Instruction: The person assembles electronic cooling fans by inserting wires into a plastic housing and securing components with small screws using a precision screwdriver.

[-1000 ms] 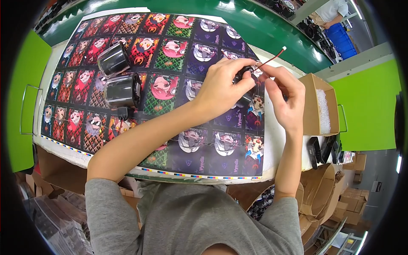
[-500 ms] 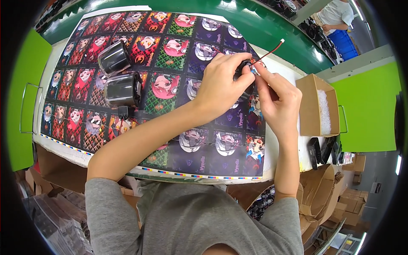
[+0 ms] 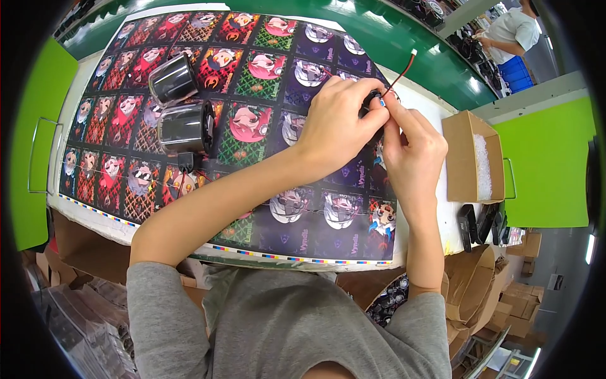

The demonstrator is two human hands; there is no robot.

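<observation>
My left hand is closed around a small round black part, most of which its fingers hide. From that part a red and black wire rises to a white plug. My right hand is pinched against the part's right edge, at the base of the wire; what lies between its fingertips is hidden. A tiny blue and white spot shows there. Left of my hands lie two glossy black cylinders in clear wrap, one above the other. Beside the lower one sits a small black block with red wires.
A printed sheet of cartoon cards covers the table. To the right stands an open cardboard box with clear granular-looking contents, near several black boxes. Beyond the green bench, a person works by a blue crate.
Both hands stay together at the black part, with small finger shifts. The wire's plug has tipped slightly left and up. The other person has moved a little.
</observation>
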